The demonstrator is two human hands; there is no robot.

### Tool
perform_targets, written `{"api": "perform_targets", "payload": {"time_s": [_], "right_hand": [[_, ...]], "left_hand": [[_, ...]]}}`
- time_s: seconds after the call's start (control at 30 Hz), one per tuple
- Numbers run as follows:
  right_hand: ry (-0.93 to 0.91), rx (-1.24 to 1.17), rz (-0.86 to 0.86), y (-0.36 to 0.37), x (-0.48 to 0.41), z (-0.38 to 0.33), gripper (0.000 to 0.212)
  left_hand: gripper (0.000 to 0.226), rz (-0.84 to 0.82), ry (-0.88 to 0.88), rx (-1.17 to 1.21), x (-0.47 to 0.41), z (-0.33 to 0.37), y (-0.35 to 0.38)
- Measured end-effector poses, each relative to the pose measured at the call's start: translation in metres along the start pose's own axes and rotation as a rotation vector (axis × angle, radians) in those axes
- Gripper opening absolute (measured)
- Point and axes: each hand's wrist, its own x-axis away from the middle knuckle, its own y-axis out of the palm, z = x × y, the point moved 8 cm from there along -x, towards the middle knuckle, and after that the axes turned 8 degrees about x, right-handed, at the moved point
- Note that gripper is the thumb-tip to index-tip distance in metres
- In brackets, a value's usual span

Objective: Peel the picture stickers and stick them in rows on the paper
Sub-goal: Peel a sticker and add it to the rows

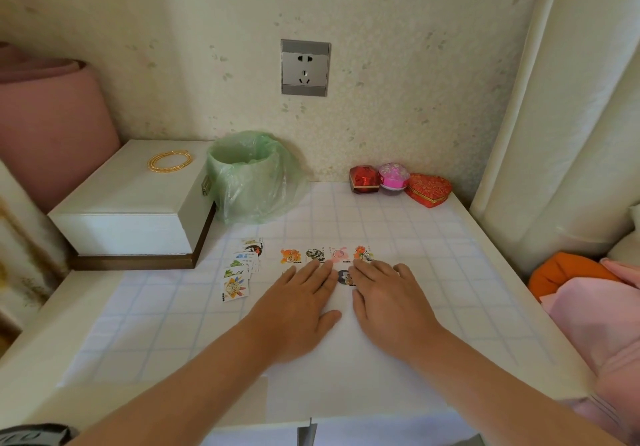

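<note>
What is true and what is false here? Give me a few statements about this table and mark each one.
1. Four stickers form a row on the paper. True.
2. The left hand and right hand each grip a sticker. False: both lie flat on the paper, fingers straight.
3. The sticker pile lies left of the hands. True.
4. The bin has a blue liner. False: it is green.
5. A gold chain lies on the white box. True.

I see matt white paper point(346, 359), printed paper stickers point(235, 288), a thin, crinkled green plastic bag point(249, 182) and a smooth white box point(131, 203) with a wooden base
</note>
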Motion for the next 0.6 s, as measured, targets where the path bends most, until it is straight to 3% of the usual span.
{"api": "perform_targets", "payload": {"time_s": [0.17, 0.33, 0.47, 0.6], "right_hand": [[-0.189, -0.151, -0.099, 0.004, 0.006, 0.001, 0.053], [-0.158, -0.198, -0.026, -0.002, 0.003, 0.007, 0.047], [-0.110, -0.240, 0.030, -0.012, -0.010, 0.006, 0.033], [-0.045, -0.324, 0.055, -0.032, -0.036, -0.001, 0.023]], "left_hand": [[0.090, -0.026, 0.028, 0.006, -0.003, -0.005, 0.000], [0.086, 0.035, 0.028, 0.028, -0.005, -0.010, -0.006], [0.086, 0.067, 0.009, 0.208, -0.002, -0.015, -0.010], [0.060, 0.246, 0.027, 0.347, 0.007, -0.023, -0.042]]}}
